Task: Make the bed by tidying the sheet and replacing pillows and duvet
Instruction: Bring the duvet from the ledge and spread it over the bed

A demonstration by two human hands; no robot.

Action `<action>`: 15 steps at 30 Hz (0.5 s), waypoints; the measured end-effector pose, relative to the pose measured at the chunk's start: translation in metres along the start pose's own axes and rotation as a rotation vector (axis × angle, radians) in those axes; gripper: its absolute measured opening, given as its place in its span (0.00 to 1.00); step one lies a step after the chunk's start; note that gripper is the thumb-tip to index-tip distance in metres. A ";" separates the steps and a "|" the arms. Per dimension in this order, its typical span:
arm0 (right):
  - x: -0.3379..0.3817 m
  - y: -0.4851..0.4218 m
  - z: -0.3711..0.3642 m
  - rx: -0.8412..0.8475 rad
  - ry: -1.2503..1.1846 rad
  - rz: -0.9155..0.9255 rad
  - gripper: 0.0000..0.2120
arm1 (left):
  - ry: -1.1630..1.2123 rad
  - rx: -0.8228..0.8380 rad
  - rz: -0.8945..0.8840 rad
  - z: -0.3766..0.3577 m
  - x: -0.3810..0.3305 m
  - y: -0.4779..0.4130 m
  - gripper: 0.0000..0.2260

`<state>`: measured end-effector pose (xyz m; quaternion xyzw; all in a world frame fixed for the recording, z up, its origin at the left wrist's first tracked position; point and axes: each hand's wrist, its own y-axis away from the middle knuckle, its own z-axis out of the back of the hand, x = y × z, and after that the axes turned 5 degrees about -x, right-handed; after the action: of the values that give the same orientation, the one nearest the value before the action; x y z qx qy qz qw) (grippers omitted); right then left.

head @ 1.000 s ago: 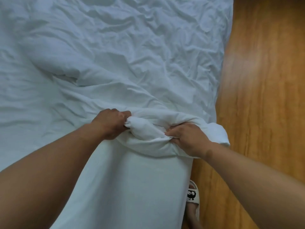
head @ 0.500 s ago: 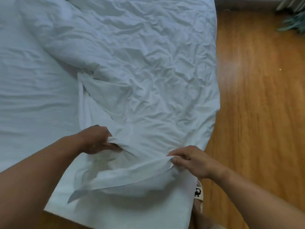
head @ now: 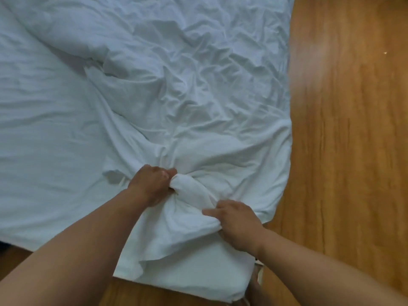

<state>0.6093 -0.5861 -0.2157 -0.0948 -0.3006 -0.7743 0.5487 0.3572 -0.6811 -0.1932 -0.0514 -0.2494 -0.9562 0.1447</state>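
On the left, the sheet [head: 44,129] is lying bare and creased. Your left hand [head: 152,184] is fisting round a thick roll of the duvet [head: 187,85], which is heaping over the bed's right half. Your right hand [head: 238,226] is clutching the same bunch just beside it. Half a second ago you were holding that edge stretched out between hands further apart. Now it is gathering again, so you are probably still hunting the corner. That corner is hiding inside the bunch, no pillows are showing, and a slipper [head: 259,272] on the floor [head: 342,151] is mostly cut off.
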 end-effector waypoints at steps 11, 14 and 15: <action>-0.094 0.100 0.027 0.438 0.102 -0.105 0.12 | 0.139 0.312 -0.240 0.031 -0.120 0.048 0.24; -0.078 0.087 0.024 0.497 0.106 -0.185 0.12 | 0.264 0.265 -0.290 0.017 -0.091 0.048 0.31; -0.064 0.078 0.027 0.445 0.036 -0.226 0.11 | 0.273 0.179 -0.324 0.012 -0.071 0.050 0.35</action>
<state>0.6999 -0.5368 -0.1966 0.0763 -0.4625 -0.7472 0.4712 0.4401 -0.6987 -0.1720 0.1322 -0.3164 -0.9390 0.0259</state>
